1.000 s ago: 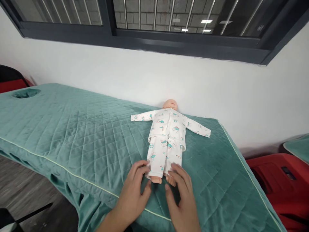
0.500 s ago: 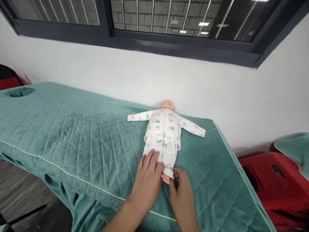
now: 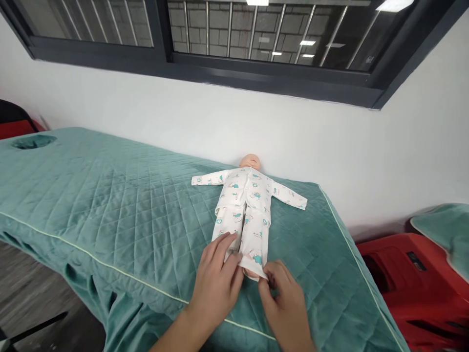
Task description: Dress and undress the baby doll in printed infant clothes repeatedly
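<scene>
A baby doll (image 3: 250, 161) lies on its back, its arms spread in a white printed baby jacket (image 3: 245, 188). White printed baby trousers (image 3: 255, 234) cover its legs, and only a little of one foot shows at the right cuff. My right hand (image 3: 284, 298) pinches the outer edge of that cuff between thumb and fingers. On the cuff's other side, my left hand (image 3: 216, 281) grips the cloth with its thumb at the edge, its fingers lying over the other trouser leg. The other foot is hidden behind my left hand.
Under the doll is a bed with a quilted green cover (image 3: 146, 210) and a face hole (image 3: 33, 142) at the far left. A white wall and a barred window (image 3: 264, 39) stand behind. Red plastic chairs (image 3: 410, 274) are at the right, beside the bed.
The right trouser cuff has been drawn down and out over the foot, which now shows less. A gap has opened between the trouser legs. My right hand has moved slightly right.
</scene>
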Tool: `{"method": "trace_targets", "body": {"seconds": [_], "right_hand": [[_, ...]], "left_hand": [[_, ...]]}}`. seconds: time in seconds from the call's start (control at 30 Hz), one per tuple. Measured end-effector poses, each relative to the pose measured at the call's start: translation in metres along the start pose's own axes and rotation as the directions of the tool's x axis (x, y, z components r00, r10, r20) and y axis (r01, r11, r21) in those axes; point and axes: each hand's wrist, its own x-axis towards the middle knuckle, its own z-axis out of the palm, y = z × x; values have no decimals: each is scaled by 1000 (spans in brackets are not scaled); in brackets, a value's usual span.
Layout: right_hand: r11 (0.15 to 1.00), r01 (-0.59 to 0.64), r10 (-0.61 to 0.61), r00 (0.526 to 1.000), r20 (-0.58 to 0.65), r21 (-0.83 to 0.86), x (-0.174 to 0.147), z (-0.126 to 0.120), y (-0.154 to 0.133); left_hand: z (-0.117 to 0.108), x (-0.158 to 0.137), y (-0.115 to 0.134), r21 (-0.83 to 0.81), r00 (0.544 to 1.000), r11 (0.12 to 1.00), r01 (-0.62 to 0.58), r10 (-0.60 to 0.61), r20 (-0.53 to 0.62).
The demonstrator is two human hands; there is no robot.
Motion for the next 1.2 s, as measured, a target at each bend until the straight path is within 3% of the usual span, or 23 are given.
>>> {"method": "trace_targets", "body": {"seconds": [0.27,0.6,0.87,1.2], "right_hand": [[997,-78,78,997,2,-14,-29,31,7],[991,-134,134,984,-119,9,-32,36,5],[966,-227,243,959,-147,120,-44,42,17],[955,-249,271,953,-137,159,-57,44,25]], "left_hand": [[10,-22,-10,-6,999,1000,-9,8,-41],[17,-28,-16,-52,1000,999,-12,12,-3],[20,-36,-18,-71,992,991,111,-115,-52],[14,-46,-19,-133,968,959,251,-251,12]]}}
